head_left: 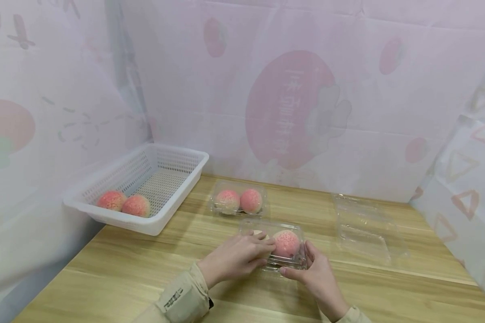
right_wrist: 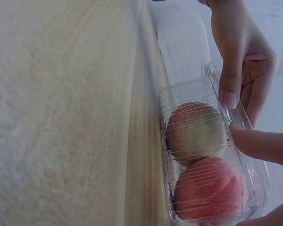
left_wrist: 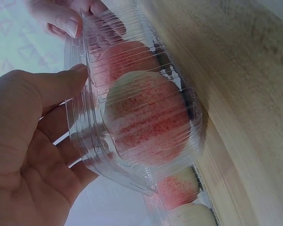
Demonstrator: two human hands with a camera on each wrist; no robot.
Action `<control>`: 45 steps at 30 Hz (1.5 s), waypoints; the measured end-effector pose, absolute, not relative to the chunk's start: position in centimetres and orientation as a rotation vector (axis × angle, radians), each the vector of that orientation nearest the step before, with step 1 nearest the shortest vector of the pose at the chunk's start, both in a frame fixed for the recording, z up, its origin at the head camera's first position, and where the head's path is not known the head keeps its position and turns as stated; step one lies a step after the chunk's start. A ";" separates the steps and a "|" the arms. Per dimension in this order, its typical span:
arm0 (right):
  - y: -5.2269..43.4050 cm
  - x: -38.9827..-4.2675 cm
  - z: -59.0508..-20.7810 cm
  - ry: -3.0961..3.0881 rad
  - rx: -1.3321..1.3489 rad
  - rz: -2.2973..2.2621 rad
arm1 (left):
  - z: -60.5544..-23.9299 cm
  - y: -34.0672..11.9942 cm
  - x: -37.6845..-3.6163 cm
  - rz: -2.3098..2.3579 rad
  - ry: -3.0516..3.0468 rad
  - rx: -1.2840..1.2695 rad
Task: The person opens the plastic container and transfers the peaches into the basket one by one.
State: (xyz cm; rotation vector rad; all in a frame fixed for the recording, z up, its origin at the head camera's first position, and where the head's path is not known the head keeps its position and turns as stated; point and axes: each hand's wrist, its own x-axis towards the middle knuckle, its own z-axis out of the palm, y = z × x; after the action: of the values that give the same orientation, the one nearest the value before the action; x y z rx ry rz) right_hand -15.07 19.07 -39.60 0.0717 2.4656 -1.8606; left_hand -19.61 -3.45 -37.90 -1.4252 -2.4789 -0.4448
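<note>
between the left hand (head_left: 239, 256) and right hand (head_left: 318, 274), both half-curled and gripping its near rim, the clear box (head_left: 288, 259) lies long axis left to right; neither hand is nearer

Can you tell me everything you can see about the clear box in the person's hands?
The clear box looks like thin, see-through plastic, with fine ridges along its side and a rim sticking out. It sits upright on the wooden table, with its lid down over two round, pink-and-cream, peach-like things. I can't tell if it is fully fastened. The left hand rests over its left part, thumb at the front rim; the right hand grips its right end.
</note>
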 end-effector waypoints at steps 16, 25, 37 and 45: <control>19.0 -15.0 -39.6 2.446 0.031 -1.891 | -38.3 -3.2 -19.0 -0.538 -2.545 -1.337; 19.0 -14.8 -39.6 2.478 0.052 -1.853 | -38.3 -3.0 -18.7 -0.568 -2.548 -1.326; 18.8 -14.8 -39.5 2.466 0.037 -1.897 | -38.3 -3.0 -18.5 -0.591 -2.549 -1.321; 18.7 -14.8 -39.6 2.458 0.058 -1.898 | -38.3 -3.0 -18.5 -0.592 -2.551 -1.315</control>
State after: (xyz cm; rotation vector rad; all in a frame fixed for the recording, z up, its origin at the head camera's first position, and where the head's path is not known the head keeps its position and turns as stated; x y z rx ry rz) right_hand -14.79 18.74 -39.57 0.0579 2.4584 -1.8980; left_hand -18.50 -2.98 -38.34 -1.3147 -2.5511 -0.5919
